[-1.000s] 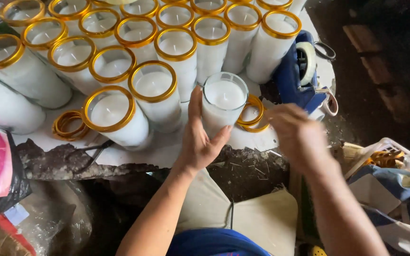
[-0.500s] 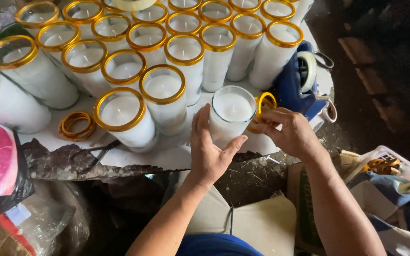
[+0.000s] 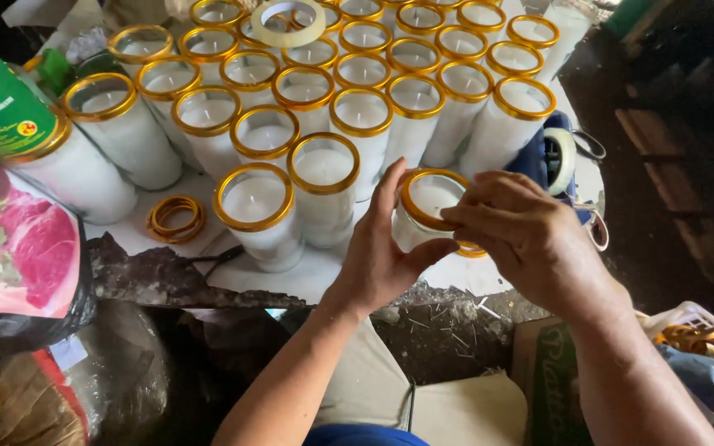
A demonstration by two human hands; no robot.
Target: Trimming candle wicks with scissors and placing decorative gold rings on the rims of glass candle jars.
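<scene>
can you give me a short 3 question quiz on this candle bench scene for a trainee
1. True or false: the left hand steadies the glass candle from its side.
2. What is the right hand pressing onto that candle's rim?
A. a gold ring
B. a paper label
C. a wick
3. Fill in: the loose stack of gold rings lies on the white table to the ____ of the two front candles.

Key: 1 true; 2 A; 3 left
</scene>
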